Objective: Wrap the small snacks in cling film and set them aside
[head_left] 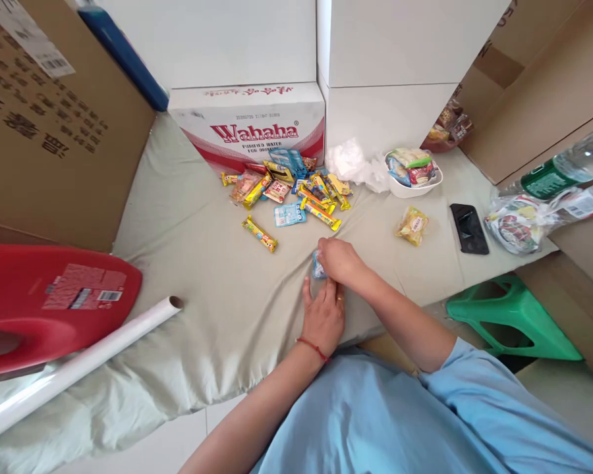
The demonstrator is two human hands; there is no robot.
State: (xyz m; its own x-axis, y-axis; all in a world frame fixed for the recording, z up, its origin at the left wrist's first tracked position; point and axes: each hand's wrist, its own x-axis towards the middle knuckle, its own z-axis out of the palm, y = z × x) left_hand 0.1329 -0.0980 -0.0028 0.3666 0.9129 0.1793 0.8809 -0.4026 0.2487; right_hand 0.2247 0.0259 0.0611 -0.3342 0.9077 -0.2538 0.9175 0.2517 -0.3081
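A small blue-and-white snack packet (318,266) lies on the cloth in front of me, partly covered by my fingers. My right hand (342,261) is closed, its curled fingers on the packet's right side. Just below, my left hand (323,317) rests palm down with its fingers stretched out, the tips close to the packet and to my right hand. Farther off is a pile of wrapped snacks (321,192) in yellow, blue and red. A single yellow snack bar (259,234) lies apart to the left, and a light blue packet (290,214) sits at the pile's front.
Behind the pile stands a Wahaha water carton (257,125). To the right are a white bowl of snacks (411,191), a yellow packet (412,226) and a black phone (469,228). A red jug (54,296) and a white tube (84,365) lie left. A green stool (514,319) stands lower right.
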